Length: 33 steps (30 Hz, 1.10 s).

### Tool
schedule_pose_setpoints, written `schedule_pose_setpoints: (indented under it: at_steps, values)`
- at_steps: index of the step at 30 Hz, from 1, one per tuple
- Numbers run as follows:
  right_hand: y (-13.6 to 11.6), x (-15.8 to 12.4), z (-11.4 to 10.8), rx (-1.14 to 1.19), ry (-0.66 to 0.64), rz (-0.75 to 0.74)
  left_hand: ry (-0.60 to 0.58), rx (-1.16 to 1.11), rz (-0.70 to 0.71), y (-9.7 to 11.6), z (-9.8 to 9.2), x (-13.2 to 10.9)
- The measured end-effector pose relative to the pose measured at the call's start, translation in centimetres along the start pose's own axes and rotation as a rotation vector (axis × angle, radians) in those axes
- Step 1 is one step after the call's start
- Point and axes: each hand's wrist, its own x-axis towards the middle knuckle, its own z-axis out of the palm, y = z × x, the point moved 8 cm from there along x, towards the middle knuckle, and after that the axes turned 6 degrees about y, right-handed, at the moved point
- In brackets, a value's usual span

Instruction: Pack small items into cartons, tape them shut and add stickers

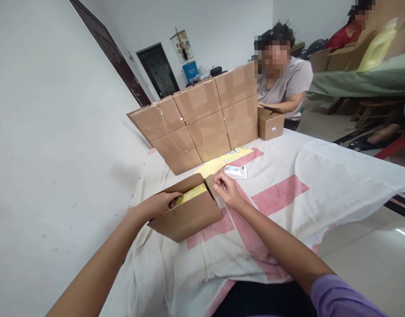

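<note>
An open brown cardboard box point(189, 218) lies on the table's white and pink cloth point(281, 193), with a yellow packet point(191, 194) inside it. My left hand point(163, 203) curls over the box's left edge, fingers reaching in beside the yellow packet. My right hand point(226, 188) pinches the small flap point(211, 184) at the box's right end. A white tape dispenser point(236, 171) rests just beyond my right hand.
A stack of several taped cardboard boxes point(202, 121) stands at the back of the table, a yellow sheet point(224, 159) lying before it. A seated person point(283, 83) handles a small box point(270, 123) at the far end. White wall on the left.
</note>
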Motion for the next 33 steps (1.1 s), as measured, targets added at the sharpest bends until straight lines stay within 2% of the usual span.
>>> schedule_pose_setpoints:
  at_steps: [8, 16, 20, 23, 25, 27, 28, 30, 33]
  values:
    - [-0.3, 0.0, 0.1, -0.014, 0.005, 0.022, 0.004, 0.059, -0.002, -0.1, 0.9, 0.4]
    - [0.0, -0.1, 0.1, -0.051, -0.004, 0.041, 0.009, 0.004, 0.03, -0.4, 1.2, 0.1]
    - [-0.1, -0.1, 0.1, -0.055, -0.013, 0.03, 0.023, -0.052, 0.043, -0.1, 0.8, 0.2]
    - [-0.6, -0.2, -0.1, -0.08, 0.023, -0.022, 0.066, -0.134, 0.045, -0.3, -0.4, -0.3]
    - [-0.9, -0.4, -0.6, -0.102, 0.125, -0.058, 0.156, -0.196, 0.039, -0.8, -1.5, -1.4]
    - [-0.8, -0.7, -1.0, -0.066, 0.213, -0.05, 0.354, -0.264, 0.037, -1.7, -2.6, -3.2]
    - [-0.5, -0.8, -0.9, -0.033, 0.213, -0.031, 0.485, -0.3, 0.039, -2.3, -2.9, -4.3]
    - [-0.2, -1.0, 0.2, 0.014, 0.102, -0.003, 0.778, -0.374, 0.04, -3.4, -2.6, -6.6]
    - [-0.4, -1.3, 1.9, 0.012, -0.089, -0.025, 1.106, -0.477, 0.008, -4.5, 0.4, -9.0]
